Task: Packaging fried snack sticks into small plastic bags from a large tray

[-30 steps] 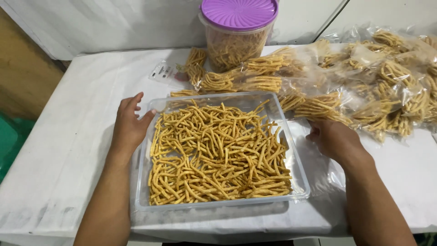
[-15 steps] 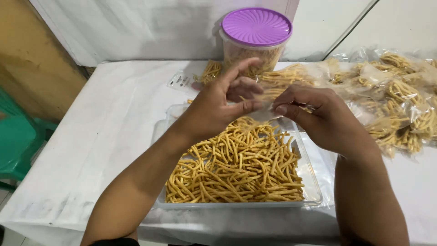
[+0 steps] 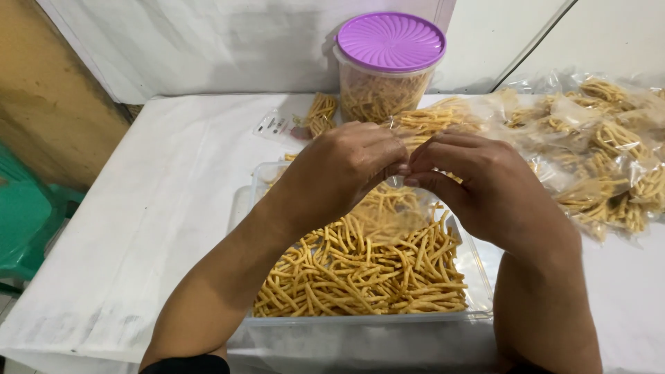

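Where the two hands meet above the far half of the clear tray (image 3: 478, 305) of yellow snack sticks (image 3: 367, 266), the left hand (image 3: 339, 170) and right hand (image 3: 478, 180) each pinch the top of a thin clear bag (image 3: 388, 211). Beyond them a purple-lidded jar (image 3: 389, 66) stands at the table's (image 3: 152, 208) far edge, with filled snack packets (image 3: 603, 159) heaped toward the far right corner.

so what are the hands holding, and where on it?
Both hands, left hand and right hand, pinch the top edge of a thin clear plastic bag hanging over the tray of snack sticks.
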